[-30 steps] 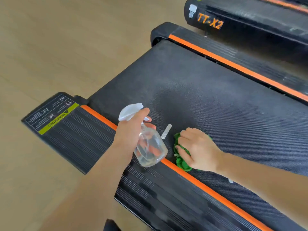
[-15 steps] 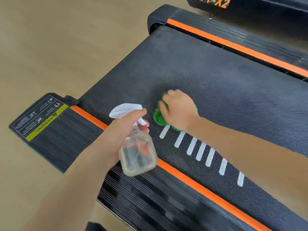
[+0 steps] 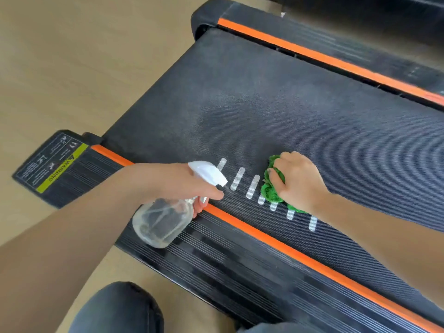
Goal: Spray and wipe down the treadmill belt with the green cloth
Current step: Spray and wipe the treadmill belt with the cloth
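Note:
The black treadmill belt point(image 3: 300, 104) runs diagonally across the view, with a row of white dashes near its front edge. My right hand point(image 3: 298, 180) grips the bunched green cloth point(image 3: 270, 191) and presses it on the belt over those dashes. My left hand point(image 3: 175, 181) holds a clear spray bottle point(image 3: 161, 222) with a white trigger head, tilted over the near side rail, nozzle pointing toward the cloth. A pale damp patch shows on the belt farther back.
Orange-striped side rails point(image 3: 276, 239) flank the belt. A yellow warning label point(image 3: 61, 169) sits on the rail's rear end. Wooden floor point(image 3: 72, 56) lies to the left. My knee in dark trousers point(image 3: 115, 308) is at the bottom. Another machine stands at top right.
My right hand has dragged the cloth along the belt, first away from the near rail, then rightward over the white dashes. The view shifted, and my left hand with the bottle stayed over the rail.

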Motion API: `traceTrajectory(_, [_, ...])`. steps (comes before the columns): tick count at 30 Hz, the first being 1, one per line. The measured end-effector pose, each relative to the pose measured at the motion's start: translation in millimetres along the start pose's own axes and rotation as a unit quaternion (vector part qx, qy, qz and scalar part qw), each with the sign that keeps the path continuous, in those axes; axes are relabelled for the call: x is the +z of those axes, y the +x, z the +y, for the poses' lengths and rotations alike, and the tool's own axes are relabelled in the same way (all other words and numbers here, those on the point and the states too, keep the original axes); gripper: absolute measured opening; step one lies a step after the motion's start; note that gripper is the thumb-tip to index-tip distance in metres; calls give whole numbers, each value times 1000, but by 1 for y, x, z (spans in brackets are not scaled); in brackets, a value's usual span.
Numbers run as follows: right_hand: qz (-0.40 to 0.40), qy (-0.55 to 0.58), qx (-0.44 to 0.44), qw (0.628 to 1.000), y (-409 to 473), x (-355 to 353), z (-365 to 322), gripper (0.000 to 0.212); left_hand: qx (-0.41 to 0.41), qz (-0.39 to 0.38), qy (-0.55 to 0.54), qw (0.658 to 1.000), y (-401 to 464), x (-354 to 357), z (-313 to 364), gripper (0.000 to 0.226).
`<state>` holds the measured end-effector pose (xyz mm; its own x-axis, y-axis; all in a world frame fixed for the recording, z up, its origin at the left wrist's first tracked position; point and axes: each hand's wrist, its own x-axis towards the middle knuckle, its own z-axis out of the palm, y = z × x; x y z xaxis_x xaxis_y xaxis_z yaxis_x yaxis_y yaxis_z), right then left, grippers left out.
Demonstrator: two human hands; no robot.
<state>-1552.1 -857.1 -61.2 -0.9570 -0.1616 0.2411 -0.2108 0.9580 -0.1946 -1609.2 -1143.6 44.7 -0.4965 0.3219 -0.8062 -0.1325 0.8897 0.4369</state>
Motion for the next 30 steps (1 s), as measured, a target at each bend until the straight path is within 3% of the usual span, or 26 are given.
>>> traceTrajectory(6, [3,-8,31,999,-1,0,-4,42,17,-10,91,996,-13,1,11,43])
traceTrajectory(9, [3,-14,36,999,-3,1,-7,43,19,-14,108,994,-17,1,9,57])
traceTrajectory(11, [2,-21,39,999,-1,1,-8,44,17,-2,96,995,-18,3,8,53])
traceTrajectory(15, [7,2,11,1000,-10,-6,-16,39,32,83,35,995,-22,2,1,35])
traceTrajectory(18, [-24,26,-115,993,-32,-5,-41,32,82,176,-64,979,-30,-10,-8,30])
traceTrajectory(21, [-34,32,-219,975,-29,-3,-49,29,147,262,-197,933,-33,-18,-16,18])
traceTrajectory(24, [-28,18,-285,958,-1,5,-60,30,161,392,-314,850,-23,-14,-27,13])
traceTrajectory(27, [10,26,-261,965,48,34,-97,31,171,474,-397,767,-7,-4,-39,20])
traceTrajectory(30, [49,32,-182,982,91,53,-133,29,186,506,-439,719,8,1,-43,30])
